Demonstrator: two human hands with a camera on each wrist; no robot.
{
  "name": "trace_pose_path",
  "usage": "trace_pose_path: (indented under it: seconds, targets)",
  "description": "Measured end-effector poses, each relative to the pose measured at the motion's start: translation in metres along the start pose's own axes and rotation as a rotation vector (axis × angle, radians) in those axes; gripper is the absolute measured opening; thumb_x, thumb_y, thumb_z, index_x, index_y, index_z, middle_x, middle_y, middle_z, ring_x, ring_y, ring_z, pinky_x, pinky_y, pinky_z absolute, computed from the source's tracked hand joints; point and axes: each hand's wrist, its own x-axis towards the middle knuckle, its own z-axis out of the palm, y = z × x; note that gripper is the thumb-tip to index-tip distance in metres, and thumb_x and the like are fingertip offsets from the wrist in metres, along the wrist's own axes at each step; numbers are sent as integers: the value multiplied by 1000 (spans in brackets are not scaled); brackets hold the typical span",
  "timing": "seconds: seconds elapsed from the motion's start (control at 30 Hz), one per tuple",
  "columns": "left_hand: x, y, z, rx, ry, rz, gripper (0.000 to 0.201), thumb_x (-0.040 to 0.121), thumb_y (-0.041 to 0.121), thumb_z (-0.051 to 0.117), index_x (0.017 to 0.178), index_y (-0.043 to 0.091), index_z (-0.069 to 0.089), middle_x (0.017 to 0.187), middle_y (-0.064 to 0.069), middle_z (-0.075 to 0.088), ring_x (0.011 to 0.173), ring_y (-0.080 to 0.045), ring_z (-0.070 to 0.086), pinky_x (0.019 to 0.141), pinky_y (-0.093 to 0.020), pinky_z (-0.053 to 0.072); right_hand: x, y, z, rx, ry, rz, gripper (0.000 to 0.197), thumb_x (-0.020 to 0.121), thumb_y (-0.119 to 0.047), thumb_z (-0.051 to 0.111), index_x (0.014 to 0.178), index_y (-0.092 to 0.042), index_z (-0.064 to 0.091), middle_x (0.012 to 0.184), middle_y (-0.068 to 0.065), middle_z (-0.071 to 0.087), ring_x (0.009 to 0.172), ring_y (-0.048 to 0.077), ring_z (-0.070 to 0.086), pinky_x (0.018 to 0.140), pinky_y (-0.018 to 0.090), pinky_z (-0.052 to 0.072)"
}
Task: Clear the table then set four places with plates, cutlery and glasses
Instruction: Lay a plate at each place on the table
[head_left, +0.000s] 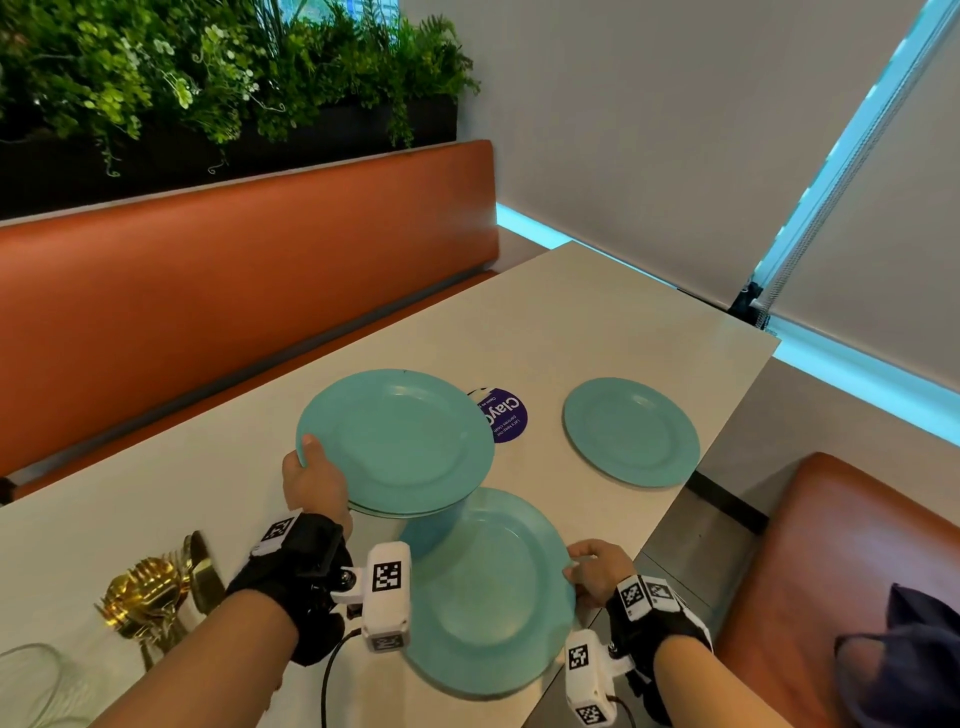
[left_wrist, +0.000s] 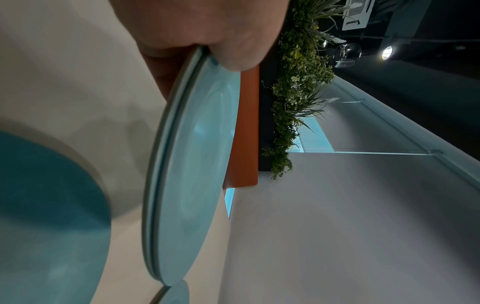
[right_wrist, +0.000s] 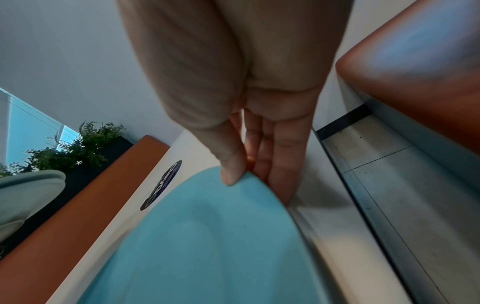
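plates stacked in left hand; right hand pinches another plate.

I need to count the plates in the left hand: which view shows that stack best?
The left wrist view. It looks along the stack's edge, where two rims separate below the left hand gripping it. The head view shows the stack from above, with a second rim peeking out below. The right wrist view catches only a blurred corner.

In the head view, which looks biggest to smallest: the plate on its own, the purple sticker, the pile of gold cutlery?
1. Lone round teal plate
2. Gold metal cutlery pile, though nearer the camera
3. Round purple sticker, partly hidden
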Motion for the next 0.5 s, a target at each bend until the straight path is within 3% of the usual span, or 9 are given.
trace_pose_path:
  seconds: [0.13, 0.2, 0.27, 0.37, 0.5]
  targets:
    - [7, -1, 9, 13, 11, 0, 47, 101, 37, 31, 135, 6, 41, 134, -17, 51, 121, -34, 50, 88, -34, 42, 6, -6, -3, -28, -30, 33, 14, 82, 3, 60, 79, -10, 61, 80, 15, 68, 69, 27, 64, 55, 32, 54]
    - [9, -2, 17, 16, 10, -4, 47, 101, 37, 31, 135, 6, 42, 134, -17, 51, 120, -34, 51, 87, -34, 42, 13, -10, -6, -49, -35, 55, 15, 79, -4, 67, 70, -14, 60, 73, 9, 66, 69, 25, 63, 67, 39, 59]
    - [12, -4, 26, 23, 8, -6, 47, 101, 36, 32, 135, 5, 42, 134, -16, 51, 120, -33, 51, 88, -34, 41, 18, -17, -9, -101, -34, 58, 16, 78, -11, 70, 66, -17, 60, 72, 6, 64, 69, 24, 60, 75, 39, 57]
    - [16, -7, 41, 34, 1, -7, 47, 101, 37, 31, 134, 4, 43, 134, -16, 51, 121, -33, 50, 91, -35, 42, 29, -37, -24, -56, -5, 61, 16, 85, -14, 65, 70, -14, 57, 73, 7, 59, 61, 21, 55, 61, 32, 53]
    - [23, -6, 62, 14, 12, -31, 46, 101, 35, 31, 134, 4, 43, 135, -16, 51, 121, -34, 50, 88, -34, 41, 62, -55, -59, 151, 87, 121, 10, 91, -19, 56, 88, -9, 53, 72, 6, 55, 62, 22, 56, 66, 35, 55]
